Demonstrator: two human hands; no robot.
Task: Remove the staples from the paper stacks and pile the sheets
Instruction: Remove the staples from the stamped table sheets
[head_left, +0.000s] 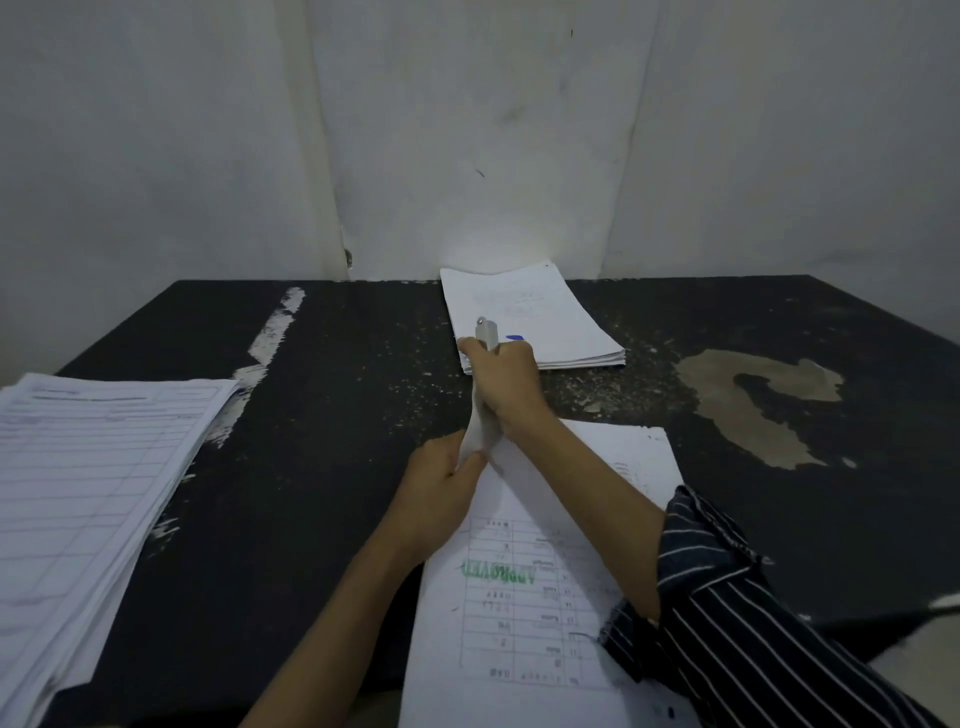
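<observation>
**Stapled corner held up between 2 hands**

The right hand (506, 382) is curled round a pale, slim, metal-tipped tool (487, 332). Just behind it, the left hand (441, 488) pinches the raised far corner of the white green-stamped paper stack (519, 577), whose long axis runs away from the person. The white ruled-sheet pile (88, 493) lies well left, nearer the left hand. Another white paper stack (540, 317) sits far back on the scuffed black worktop (322, 467), by a grey wall (208, 156).

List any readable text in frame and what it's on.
"APPROVED": green stamp, seen upside down, on the near sheets.
Table entries printed on the same sheets: too small to read.
Left stack: ruled form, print blurred, unreadable.
Far stack: faint marks and a blue mark, unreadable.
</observation>
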